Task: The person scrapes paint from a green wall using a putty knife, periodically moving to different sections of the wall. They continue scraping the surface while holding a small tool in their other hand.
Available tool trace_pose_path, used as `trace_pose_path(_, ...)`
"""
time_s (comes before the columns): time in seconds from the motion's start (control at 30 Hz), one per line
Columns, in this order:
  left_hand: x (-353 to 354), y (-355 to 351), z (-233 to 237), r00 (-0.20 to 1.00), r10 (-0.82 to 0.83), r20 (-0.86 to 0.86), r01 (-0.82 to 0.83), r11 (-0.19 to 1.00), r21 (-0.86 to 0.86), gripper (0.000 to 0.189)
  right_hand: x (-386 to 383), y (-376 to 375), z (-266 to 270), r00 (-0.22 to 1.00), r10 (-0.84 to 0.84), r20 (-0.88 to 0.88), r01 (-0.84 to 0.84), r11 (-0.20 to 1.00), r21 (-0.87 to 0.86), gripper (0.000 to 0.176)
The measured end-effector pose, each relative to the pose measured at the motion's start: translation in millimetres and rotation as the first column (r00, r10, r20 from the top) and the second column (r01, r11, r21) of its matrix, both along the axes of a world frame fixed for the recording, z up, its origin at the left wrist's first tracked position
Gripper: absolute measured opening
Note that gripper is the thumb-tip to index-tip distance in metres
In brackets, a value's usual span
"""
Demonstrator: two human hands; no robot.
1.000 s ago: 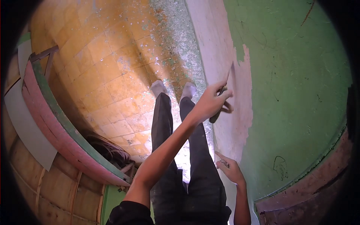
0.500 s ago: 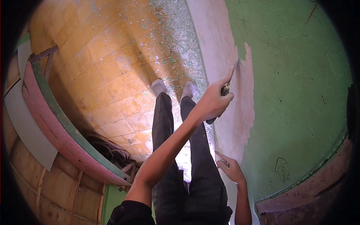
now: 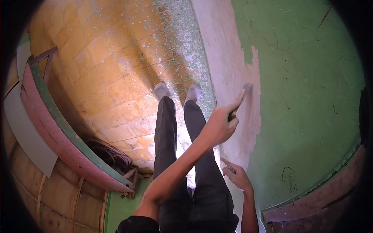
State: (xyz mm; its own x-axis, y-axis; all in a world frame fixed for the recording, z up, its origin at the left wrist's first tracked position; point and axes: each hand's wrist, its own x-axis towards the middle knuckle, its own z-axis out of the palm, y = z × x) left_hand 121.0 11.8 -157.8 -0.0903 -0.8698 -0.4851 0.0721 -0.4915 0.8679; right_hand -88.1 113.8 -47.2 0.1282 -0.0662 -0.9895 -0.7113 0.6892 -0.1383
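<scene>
My left hand (image 3: 219,126) is closed around the handle of a paint scraper (image 3: 248,87), with the index finger stretched along it. The scraper's blade meets the bare pale strip of the wall (image 3: 243,124), just left of the ragged edge of the green paint (image 3: 307,116). Lower down, my right hand (image 3: 237,178) is close to the pale strip, its index finger pointing up and left. The thumb and other fingers are curled round something small that I cannot make out.
Paint flakes (image 3: 182,50) are scattered over the yellow tiled floor (image 3: 105,81), thickest along the wall's foot. My socked feet (image 3: 193,93) stand among them. A curved-looking pink and green board (image 3: 66,139) runs along the left. A brownish ledge (image 3: 303,206) lies at lower right.
My left hand has drawn the scraper down along the wall, toward my body. My right hand has hardly moved, and the view has shifted slightly.
</scene>
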Motion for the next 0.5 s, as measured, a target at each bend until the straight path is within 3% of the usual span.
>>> trace_pose_path(0.1,24,-49,-5,0.995,-0.009,0.096,-0.001,0.995,0.097,0.081,-9,10,-1,0.999,-0.036,0.04,0.038,0.999,-0.035,0.052)
trace_pose_path(0.2,28,-29,-7,0.993,-0.102,0.06,0.1,0.995,0.029,0.082,-9,4,-6,0.998,-0.055,0.014,0.055,0.998,-0.016,0.051)
trace_pose_path(0.27,14,-4,11,0.98,-0.08,-0.181,0.103,0.987,0.123,0.083,-6,4,-3,0.999,-0.035,0.025,0.036,0.999,-0.021,0.052)
trace_pose_path(0.33,21,-15,3,0.991,-0.069,-0.116,0.076,0.995,0.059,0.08,-5,-1,2,0.999,-0.041,0.011,0.041,0.999,0.005,0.053)
trace_pose_path(0.4,43,-40,-3,0.989,-0.145,-0.029,0.147,0.983,0.109,0.08,-2,-5,3,0.996,-0.086,-0.017,0.087,0.993,0.075,0.054)
trace_pose_path(0.5,34,-34,-12,0.996,-0.086,-0.006,0.086,0.996,0.04,0.082,0,-6,-3,0.998,-0.058,-0.025,0.059,0.996,0.071,0.054)
